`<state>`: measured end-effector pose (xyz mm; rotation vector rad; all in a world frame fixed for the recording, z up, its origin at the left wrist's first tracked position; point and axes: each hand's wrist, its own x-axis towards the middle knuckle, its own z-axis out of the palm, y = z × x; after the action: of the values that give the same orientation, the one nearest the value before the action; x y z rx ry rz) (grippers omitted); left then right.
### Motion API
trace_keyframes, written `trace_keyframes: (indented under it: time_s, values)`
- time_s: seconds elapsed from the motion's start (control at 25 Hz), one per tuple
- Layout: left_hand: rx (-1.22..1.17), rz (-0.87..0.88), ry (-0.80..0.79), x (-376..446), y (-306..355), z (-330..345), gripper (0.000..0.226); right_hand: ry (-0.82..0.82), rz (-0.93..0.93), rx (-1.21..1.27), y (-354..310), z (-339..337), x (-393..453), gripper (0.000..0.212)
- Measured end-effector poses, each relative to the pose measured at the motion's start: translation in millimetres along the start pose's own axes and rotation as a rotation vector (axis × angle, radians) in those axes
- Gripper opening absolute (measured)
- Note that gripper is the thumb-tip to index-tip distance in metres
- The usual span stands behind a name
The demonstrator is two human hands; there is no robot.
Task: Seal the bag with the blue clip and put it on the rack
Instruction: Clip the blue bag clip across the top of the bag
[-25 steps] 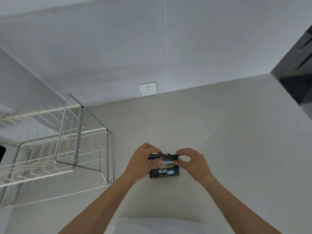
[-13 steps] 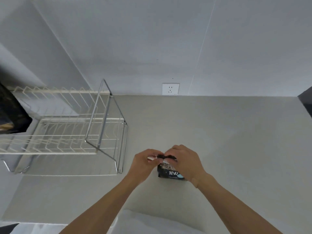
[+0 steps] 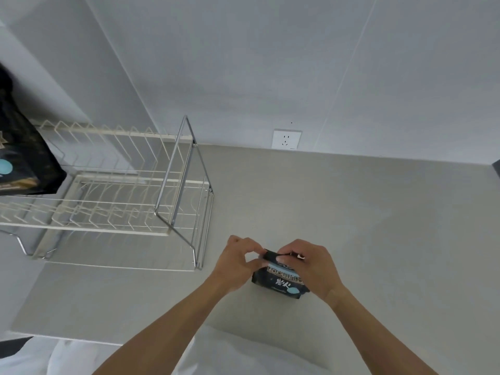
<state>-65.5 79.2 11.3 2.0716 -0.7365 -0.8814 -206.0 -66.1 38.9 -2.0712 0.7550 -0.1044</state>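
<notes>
Working: both hands meet at the folded top of a small black bag (image 3: 278, 282) standing on a grey counter (image 3: 351, 217).
Left hand (image 3: 238, 263): thumb and fingers pinched narrow on the left end of the bag's fold.
Right hand (image 3: 311, 266): curled over the right part of the fold, fingers closed on it; it hides the bag's upper right corner.
Clip (image 3: 278, 266): a pale blue strip shows just below the fold, between the two hands; whether it is clamped shut cannot be told, as both ends sit under fingers.
Bag front: white lettering and a light blue patch low on the right, too blurred to read.
Rack (image 3: 173, 185): a white and chrome wire rack stands on the counter to the left, well apart from the bag; its left end runs out of frame.
Second bag (image 3: 24, 158): a larger black pouch at the left edge, cut off, seeming to rest on the rack.
Socket (image 3: 286, 139): white, on the wall behind.
Foreground: bare forearms rise from the lower edge over white cloth (image 3: 243, 355).
</notes>
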Motion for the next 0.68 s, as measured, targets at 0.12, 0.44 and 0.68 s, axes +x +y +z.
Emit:
trace_keyframes:
  time_s: [0.12, 0.44, 0.68]
  values:
    - [0.117, 0.104, -0.007, -4, 2, -3, 0.014, -0.079, -0.05, -0.08, -4, 1, 1, 0.008]
    - [0.406, 0.382, -0.119, 4, 25, 4, 0.024, -0.115, -0.059, -0.306, 3, -8, -8, 0.015]
    - [0.687, 0.515, -0.051, 1, 27, 18, 0.021, -0.061, -0.024, -0.109, 2, 0, -13, 0.012]
